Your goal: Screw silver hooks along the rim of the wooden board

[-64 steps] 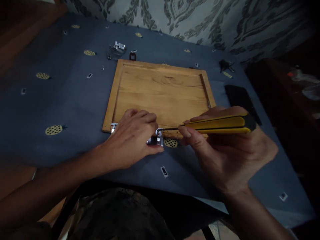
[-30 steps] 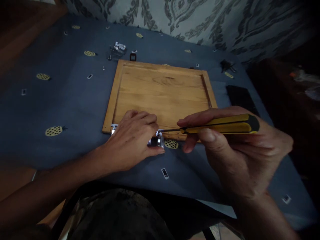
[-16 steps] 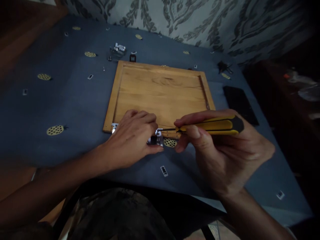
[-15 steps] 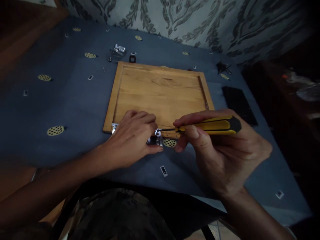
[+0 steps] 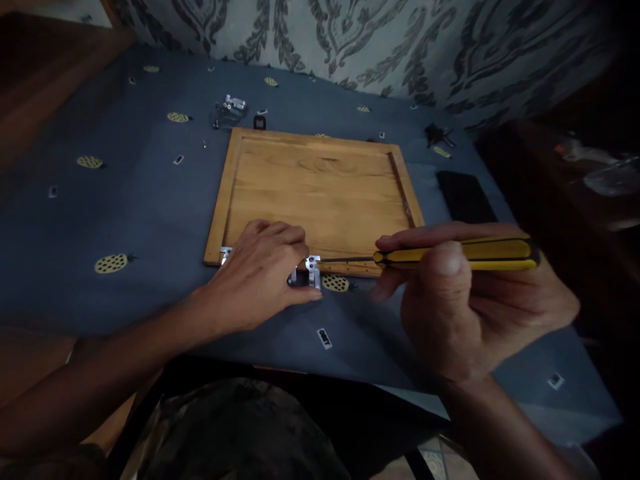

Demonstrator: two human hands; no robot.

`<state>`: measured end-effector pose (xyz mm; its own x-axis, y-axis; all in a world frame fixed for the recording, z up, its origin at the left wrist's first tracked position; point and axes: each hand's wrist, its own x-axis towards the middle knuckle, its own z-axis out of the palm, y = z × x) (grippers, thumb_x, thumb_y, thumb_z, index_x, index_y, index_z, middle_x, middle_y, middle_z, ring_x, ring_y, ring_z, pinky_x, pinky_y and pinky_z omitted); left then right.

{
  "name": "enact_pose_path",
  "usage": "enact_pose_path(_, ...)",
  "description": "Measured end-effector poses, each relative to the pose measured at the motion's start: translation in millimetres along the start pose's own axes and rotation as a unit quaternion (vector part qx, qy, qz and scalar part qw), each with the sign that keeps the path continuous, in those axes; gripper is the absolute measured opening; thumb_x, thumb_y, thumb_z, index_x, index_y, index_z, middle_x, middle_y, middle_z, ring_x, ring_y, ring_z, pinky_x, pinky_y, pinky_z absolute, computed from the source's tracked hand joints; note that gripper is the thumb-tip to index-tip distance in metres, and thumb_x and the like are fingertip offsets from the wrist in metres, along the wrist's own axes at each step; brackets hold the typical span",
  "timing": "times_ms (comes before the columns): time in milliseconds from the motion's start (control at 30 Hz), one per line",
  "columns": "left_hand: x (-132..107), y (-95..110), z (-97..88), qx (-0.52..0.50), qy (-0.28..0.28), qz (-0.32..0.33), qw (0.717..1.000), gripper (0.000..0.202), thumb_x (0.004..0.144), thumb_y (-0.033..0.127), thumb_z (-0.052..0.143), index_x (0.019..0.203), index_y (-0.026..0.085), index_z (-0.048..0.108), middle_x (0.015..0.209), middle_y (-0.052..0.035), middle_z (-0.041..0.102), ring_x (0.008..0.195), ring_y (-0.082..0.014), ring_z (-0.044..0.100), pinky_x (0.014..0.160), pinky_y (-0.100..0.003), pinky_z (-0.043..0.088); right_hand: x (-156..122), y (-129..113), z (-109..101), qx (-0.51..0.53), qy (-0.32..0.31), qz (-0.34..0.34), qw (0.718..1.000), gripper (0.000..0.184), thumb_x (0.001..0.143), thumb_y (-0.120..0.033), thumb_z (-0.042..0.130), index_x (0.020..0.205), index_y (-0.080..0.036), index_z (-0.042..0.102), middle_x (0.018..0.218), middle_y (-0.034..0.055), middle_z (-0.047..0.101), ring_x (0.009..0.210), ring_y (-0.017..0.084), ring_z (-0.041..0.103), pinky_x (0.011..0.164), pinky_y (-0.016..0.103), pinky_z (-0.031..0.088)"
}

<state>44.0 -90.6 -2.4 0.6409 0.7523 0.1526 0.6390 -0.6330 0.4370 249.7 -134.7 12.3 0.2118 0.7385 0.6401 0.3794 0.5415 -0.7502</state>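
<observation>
A framed wooden panel [image 5: 320,190] lies flat on the blue patterned tablecloth. At its near edge, my left hand [image 5: 260,273] is closed around a metal hinge [image 5: 313,265], its thumb below and its fingers over the top. Another metal piece [image 5: 226,254] shows at the panel's near left corner, partly covered by that hand. My right hand [image 5: 465,300] grips a screwdriver [image 5: 455,255] with a yellow and black handle. The screwdriver's thin shaft points left, its tip close to the hinge; I cannot tell whether they touch.
Behind the panel's left corner lie another metal hinge [image 5: 235,103] and a small dark square piece [image 5: 259,123]. A tiny screw-like part [image 5: 205,144] is left of the panel. On the right are a black flat object [image 5: 465,197] and a dark clamp-like item [image 5: 440,135].
My right hand has drawn back to the right with the screwdriver, uncovering more of the shaft. My left hand stays at the hinge. The whole view has shifted slightly.
</observation>
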Motion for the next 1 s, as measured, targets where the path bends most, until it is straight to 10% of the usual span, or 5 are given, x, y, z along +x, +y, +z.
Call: enact_pose_path(1000, 1.6, 0.5, -0.1, 0.0, -0.018, 0.003, 1.0, 0.029, 0.094, 0.043, 0.091, 0.094, 0.017, 0.079, 0.103, -0.0052, 0.075, 0.106, -0.0282, 0.07, 0.101, -0.045, 0.047, 16.1, -2.6, -3.5, -0.022, -0.165, 0.025, 0.986, 0.014, 0.107, -0.039, 0.076, 0.097, -0.03, 0.079, 0.093, -0.0035, 0.081, 0.054, 0.011, 0.071, 0.058, 0.031, 0.059)
